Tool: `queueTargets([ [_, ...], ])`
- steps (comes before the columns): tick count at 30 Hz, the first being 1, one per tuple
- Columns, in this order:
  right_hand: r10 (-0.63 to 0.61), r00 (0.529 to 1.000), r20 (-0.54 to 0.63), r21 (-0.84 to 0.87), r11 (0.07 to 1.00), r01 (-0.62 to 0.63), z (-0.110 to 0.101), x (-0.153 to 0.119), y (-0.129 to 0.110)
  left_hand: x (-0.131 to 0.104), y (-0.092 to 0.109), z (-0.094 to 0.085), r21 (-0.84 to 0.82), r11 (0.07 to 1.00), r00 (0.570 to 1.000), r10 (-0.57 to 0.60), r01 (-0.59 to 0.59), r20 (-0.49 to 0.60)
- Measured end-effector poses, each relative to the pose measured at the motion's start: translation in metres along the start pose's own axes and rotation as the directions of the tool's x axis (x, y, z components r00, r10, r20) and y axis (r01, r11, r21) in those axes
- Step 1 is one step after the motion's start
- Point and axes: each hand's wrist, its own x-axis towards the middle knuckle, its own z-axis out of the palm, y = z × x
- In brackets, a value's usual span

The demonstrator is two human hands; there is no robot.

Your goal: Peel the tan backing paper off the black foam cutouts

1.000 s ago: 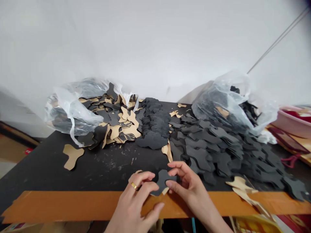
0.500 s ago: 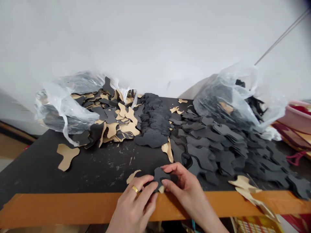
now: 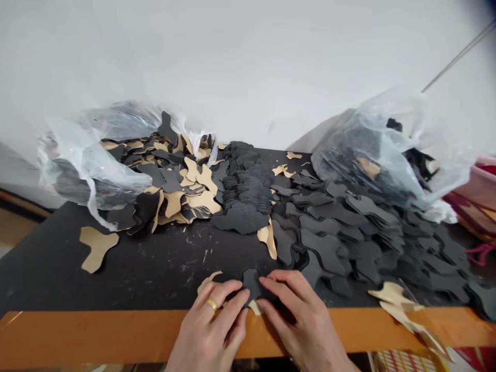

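A small dark grey, lobed flat piece (image 3: pixel 251 284) lies at the front of the black table, held between both hands. My left hand (image 3: pixel 211 323), with a gold ring, has its fingers closed on the left side of the piece. On the opposite side, my right hand (image 3: pixel 304 315) grips it with thumb and fingertips. A cream tip of backing (image 3: pixel 254 307) shows at the piece's lower end. Just behind my left fingers lies a curled tan scrap (image 3: pixel 209 279). The fingers hide the piece's side lobes.
Dark pieces stand in a stacked row (image 3: pixel 248 181) at mid-table. Many more grey pieces (image 3: pixel 329 248) spread on the right. A plastic bag (image 3: pixel 112 175) spills tan-backed pieces on the left; another bag (image 3: pixel 395 144) stands back right. Orange tape (image 3: pixel 96 333) covers the front edge.
My right hand's fingers have come down lower and flatter against the piece. My left hand keeps its hold, and the view has shifted slightly.
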Motion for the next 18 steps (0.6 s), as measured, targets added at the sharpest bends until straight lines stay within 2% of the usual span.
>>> queueTargets([
  [5,-0.011,1.0,-0.006,-0.013,1.0,0.011,0.0015,-0.0008,0.0003,0.0012,-0.0003,0.0005,0.021,1.0,0.999,-0.009,0.008,0.044],
  [13,-0.031,0.999,-0.025,-0.044,0.999,0.03,0.0035,-0.0007,0.0001,0.0035,-0.0006,-0.0005,0.047,0.999,0.999,-0.013,0.011,0.045],
  [18,-0.031,1.0,0.001,-0.052,0.998,0.031,0.0049,-0.0021,0.0007,0.0015,0.0006,0.0029,0.046,0.999,1.0,-0.023,0.023,0.017],
])
